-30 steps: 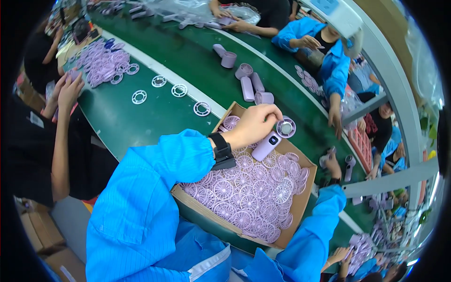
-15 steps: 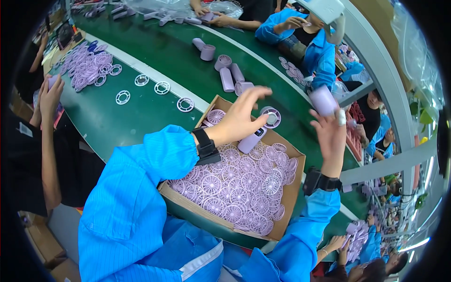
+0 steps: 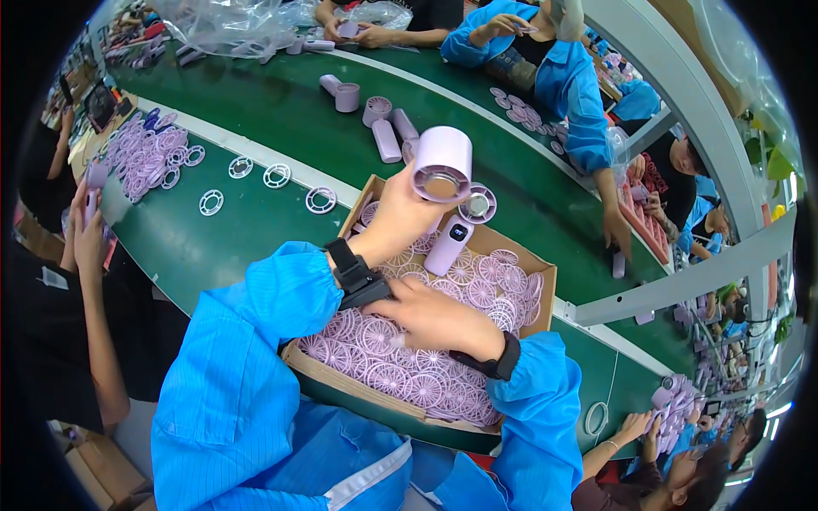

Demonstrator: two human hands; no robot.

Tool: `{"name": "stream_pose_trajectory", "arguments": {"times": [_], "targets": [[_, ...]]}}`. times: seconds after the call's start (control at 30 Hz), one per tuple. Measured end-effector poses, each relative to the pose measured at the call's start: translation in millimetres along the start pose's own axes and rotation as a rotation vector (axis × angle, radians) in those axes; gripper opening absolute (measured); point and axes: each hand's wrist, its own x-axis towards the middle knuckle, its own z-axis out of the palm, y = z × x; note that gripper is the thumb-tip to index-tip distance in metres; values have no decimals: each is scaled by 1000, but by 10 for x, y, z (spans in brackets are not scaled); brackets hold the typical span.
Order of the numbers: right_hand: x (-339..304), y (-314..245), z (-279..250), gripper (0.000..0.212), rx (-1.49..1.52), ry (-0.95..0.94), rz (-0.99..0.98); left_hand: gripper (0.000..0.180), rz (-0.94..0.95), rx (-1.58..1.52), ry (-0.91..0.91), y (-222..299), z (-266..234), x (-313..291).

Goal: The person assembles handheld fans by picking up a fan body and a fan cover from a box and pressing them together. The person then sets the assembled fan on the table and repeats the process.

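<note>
My left hand [image 3: 399, 213] grips a lilac handheld fan body [image 3: 443, 162], its round open head turned toward me above the far side of the box. Inside the cardboard box [image 3: 545, 298], my right hand [image 3: 439, 317] reaches left with fingers apart, touching the lilac spoked fan grilles [image 3: 426, 387]. Nothing shows between those fingers, though their tips are partly hidden. Another lilac fan [image 3: 448, 247] with a small dark display leans across the far edge of the box, its ring-shaped head [image 3: 478, 204] beyond the rim.
Several fan bodies [image 3: 386, 141] lie on the green conveyor [image 3: 281, 115]. White rings [image 3: 320, 200] and a heap of lilac rings [image 3: 145, 157] are at left. A grey metal frame [image 3: 682, 285] rises at right. Co-workers surround the line; one hand [image 3: 615, 226] reaches over the belt.
My left hand has closed on a fan body and raised it. My right hand has let go of another lilac piece at right and come into the box.
</note>
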Motion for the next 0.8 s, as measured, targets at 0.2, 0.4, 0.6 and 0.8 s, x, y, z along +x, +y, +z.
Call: {"name": "stream_pose_trajectory", "arguments": {"times": [0.2, 0.4, 0.6, 0.8], "targets": [[-51, 107, -30, 49, 34, 24, 64, 33, -205, -309, 95, 91, -6, 44], [-98, 222, -417, 28, 392, 82, 77, 32, -389, -597, 118, 17, -129, 104], [-152, 359, -539, 16, 1027, 756, 139, 22, -495, -861, 10, 64, -102, 118], [-113, 488, -512, 19, 1316, 1129, 120, 22, -265, -353, -233, 142, -20, -17]]}}
